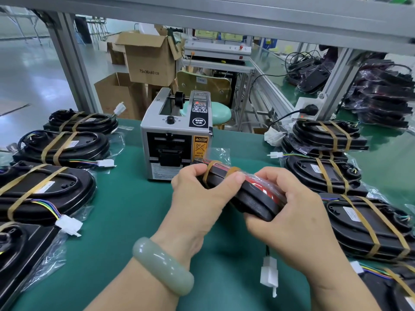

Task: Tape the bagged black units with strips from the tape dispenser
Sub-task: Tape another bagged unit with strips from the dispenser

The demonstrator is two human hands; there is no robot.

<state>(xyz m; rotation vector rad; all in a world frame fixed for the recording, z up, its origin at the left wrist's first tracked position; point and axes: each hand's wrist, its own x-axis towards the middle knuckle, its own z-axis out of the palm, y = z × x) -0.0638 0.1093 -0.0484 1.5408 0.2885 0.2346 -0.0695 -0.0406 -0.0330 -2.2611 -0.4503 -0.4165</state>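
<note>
Clear bags all over this bench, each one wrapping a black unit and its coiled cable. The open cardboard boxes (148,59) far beyond the hands have their flaps up, contents out of sight. Both hands are on one bagged black unit (253,199), held above the green mat (125,209) and tilted on edge, just in front of the tape dispenser (177,135). The left hand (199,196) grips the far end, fingers curled under, thumb laid across the top against a tan tape strip (233,170). The right hand (292,205) is wrapped round the near end, fingers curled over the bag. The unit shows a red face under glossy plastic, a textured black rim and two tan strips up by the left hand. A white connector (269,274) dangles below the right hand. Taped units (51,194) lie well left of the left hand, and a second stack (368,225) sits just right of the right hand.
</note>
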